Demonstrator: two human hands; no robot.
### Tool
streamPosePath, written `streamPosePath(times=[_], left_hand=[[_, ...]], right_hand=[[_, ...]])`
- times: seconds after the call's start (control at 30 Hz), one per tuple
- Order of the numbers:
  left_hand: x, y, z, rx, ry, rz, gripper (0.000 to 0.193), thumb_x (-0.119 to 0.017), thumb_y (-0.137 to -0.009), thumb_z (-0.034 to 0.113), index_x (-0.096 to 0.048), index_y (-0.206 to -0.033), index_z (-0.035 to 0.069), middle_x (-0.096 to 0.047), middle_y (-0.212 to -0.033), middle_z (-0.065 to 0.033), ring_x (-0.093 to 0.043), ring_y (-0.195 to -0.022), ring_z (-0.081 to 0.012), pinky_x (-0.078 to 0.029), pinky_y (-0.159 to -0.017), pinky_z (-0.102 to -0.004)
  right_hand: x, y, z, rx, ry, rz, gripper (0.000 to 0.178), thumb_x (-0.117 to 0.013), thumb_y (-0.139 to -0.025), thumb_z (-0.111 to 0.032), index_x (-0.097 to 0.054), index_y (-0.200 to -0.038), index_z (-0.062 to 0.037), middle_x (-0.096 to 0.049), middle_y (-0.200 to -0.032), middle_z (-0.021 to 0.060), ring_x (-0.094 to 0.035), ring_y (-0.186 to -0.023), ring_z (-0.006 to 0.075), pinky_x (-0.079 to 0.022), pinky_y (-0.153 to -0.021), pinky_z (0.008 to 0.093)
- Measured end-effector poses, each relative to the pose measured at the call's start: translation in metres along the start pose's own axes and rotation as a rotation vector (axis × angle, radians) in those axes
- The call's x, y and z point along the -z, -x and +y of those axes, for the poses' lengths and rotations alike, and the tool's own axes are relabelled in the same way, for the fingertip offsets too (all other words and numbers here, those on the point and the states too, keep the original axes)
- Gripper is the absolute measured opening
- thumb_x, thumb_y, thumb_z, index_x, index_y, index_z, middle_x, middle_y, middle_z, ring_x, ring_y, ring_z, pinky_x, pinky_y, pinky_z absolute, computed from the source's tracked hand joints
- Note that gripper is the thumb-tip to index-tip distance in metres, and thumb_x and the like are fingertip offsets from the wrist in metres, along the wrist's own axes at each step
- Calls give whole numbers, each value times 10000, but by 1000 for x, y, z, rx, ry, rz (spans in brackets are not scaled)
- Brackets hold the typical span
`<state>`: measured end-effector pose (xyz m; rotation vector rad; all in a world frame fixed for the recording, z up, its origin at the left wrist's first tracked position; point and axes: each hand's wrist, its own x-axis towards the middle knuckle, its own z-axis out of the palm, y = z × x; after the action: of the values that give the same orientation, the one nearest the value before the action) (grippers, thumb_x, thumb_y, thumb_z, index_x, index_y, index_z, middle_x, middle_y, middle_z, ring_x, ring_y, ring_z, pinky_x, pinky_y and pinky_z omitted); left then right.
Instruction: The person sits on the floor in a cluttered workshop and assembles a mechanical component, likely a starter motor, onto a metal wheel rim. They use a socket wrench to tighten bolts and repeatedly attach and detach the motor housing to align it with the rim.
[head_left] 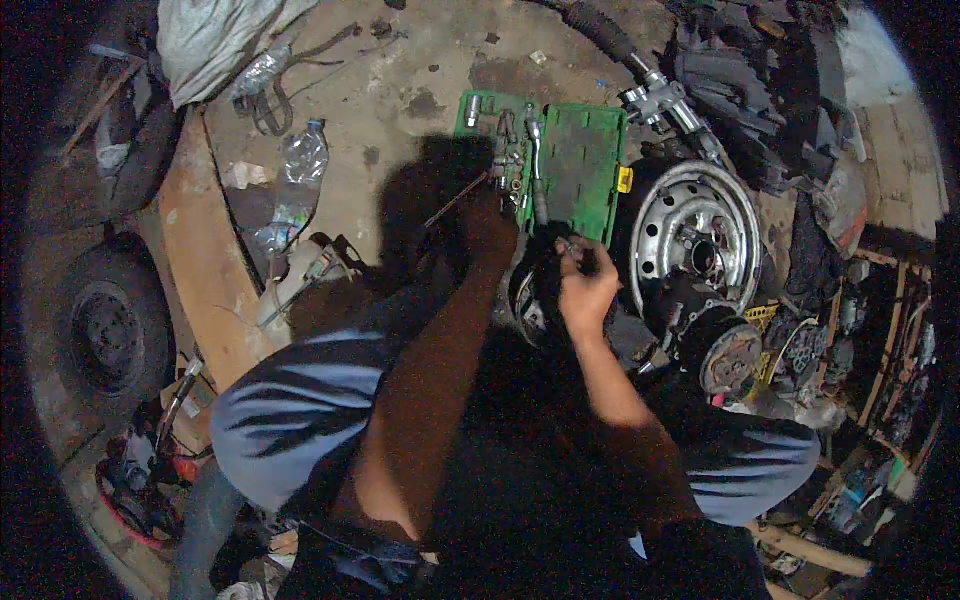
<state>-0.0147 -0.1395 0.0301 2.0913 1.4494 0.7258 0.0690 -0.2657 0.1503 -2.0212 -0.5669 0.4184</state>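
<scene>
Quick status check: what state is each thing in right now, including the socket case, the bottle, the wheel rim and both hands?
Green socket set case: open, lying flat on the ground.
Plastic bottle: lying on its side, looks empty.
Steel wheel rim: lying flat, face up.
Tyre: lying at the left.
Left hand: in shadow by the case; grip unclear.
Right hand: fingers closed on a dark part.
</scene>
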Motion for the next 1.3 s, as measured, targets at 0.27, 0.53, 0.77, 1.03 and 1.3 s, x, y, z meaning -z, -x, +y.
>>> streamPosePath(times=[0.27,0.53,0.77,1.03,1.3], left_hand=[[-50,2,-13,128,225,84,266,-728,-783,134,-669,-1035,71,-594,-1122,-135,-549,-1081,-379,-433,-945,-497],[-37,-24,13,249,-2,-27,393,-737,-734,102,-679,-1123,105,-526,-1225,-111,-451,-1201,-361,-376,-1029,-523],[-37,-19,15,328,64,-70,392,-762,-683,117,-685,-1067,120,-554,-1179,-128,-473,-1179,-367,-356,-1035,-555],[-67,-1,-38,181,129,60,322,-717,-701,82,-675,-1019,112,-581,-1119,-169,-515,-1091,-408,-394,-976,-561],[-65,1,-44,94,-17,89,226,-680,-752,78,-729,-947,179,-602,-1059,-126,-534,-1059,-377,-417,-948,-532]], right_hand=[[-32,-60,14,-5,-91,-5,123,-731,-839,-44,-663,-899,39,-682,-840,52,-599,-805,123,-474,-807,279],[-54,-92,23,-34,-6,30,197,-763,-830,-98,-671,-935,41,-704,-879,107,-635,-823,190,-500,-817,339],[-69,-107,15,-118,-86,32,178,-770,-817,-85,-687,-926,28,-713,-898,104,-645,-844,191,-499,-827,340],[-66,-120,26,-105,-134,68,176,-769,-830,-101,-691,-909,36,-715,-878,96,-643,-821,193,-495,-821,331],[-66,-126,30,-163,-135,51,224,-780,-828,-134,-700,-950,36,-720,-909,97,-647,-852,189,-489,-841,315]])
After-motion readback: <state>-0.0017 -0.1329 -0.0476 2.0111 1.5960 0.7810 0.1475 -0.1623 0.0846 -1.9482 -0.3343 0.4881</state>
